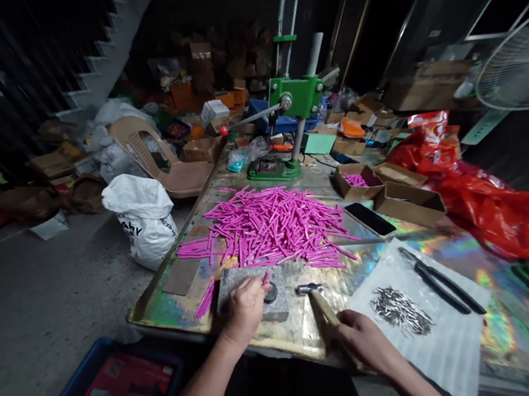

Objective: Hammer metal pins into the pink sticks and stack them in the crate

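Note:
My left hand point(246, 308) is closed in a pinch on a short pink stick point(266, 278), above a grey stone block point(279, 308). Beside those fingertips, a round dark metal piece point(271, 292) rests on the block. My right hand point(363, 337) wraps round the wooden handle of a hammer point(324, 306), whose metal head points toward the block, apart from it. A large heap of pink sticks point(273, 220) spreads behind both hands. To the right, small silver metal pins point(401, 311) lie piled on a white foam sheet point(424, 360).
Black-handled pliers point(440, 280) lie on the sheet's right side. Behind it are a phone point(370, 219) and open cardboard boxes point(410, 203). A green hand press point(296, 98) stands at the back of the table point(161, 310). Red plastic bags point(489, 207) cover the right side.

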`<state>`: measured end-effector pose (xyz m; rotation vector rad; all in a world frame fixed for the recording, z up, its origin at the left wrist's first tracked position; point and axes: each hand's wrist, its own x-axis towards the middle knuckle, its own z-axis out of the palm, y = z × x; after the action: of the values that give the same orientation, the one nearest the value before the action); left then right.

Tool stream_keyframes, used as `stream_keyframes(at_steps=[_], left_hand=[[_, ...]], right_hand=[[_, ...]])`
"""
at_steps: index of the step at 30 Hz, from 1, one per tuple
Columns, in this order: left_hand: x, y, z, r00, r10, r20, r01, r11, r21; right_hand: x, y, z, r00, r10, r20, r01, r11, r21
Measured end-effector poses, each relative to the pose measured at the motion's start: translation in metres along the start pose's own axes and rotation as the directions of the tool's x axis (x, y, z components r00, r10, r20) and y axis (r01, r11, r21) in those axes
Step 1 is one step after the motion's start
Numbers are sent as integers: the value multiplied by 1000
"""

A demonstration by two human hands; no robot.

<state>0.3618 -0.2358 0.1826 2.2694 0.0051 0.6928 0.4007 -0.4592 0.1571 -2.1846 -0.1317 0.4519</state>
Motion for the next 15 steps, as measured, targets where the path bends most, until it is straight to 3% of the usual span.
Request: stream_keyframes(at_steps=[4, 7, 9, 11, 13, 15], left_hand=[[-1, -4, 4, 999, 35, 2, -35, 999, 41], [-2, -5, 4, 999, 53, -6, -52, 995, 88], [-1, -4, 4, 998, 58, -19, -55, 993, 105], [-1, -2, 3, 997, 69, -33, -65, 992, 111], [-1, -2, 3, 996, 80, -40, -75, 990, 118], [0, -2, 3, 996, 85, -41, -80, 989, 121]], right_hand=[[-10, -30, -11, 985, -26, 170, -54, 892, 449], [-22, -50, -17, 982, -88, 169, -20, 836, 549], [-27, -56, -19, 983, -170, 64, 116, 858, 500], [-28, -60, -22, 953, -298, -54, 297, 886, 356], [-28, -67, -28, 894, -443, -64, 447, 880, 158], [-29, -80, -39, 823, -568, -1, 568, 823, -5]])
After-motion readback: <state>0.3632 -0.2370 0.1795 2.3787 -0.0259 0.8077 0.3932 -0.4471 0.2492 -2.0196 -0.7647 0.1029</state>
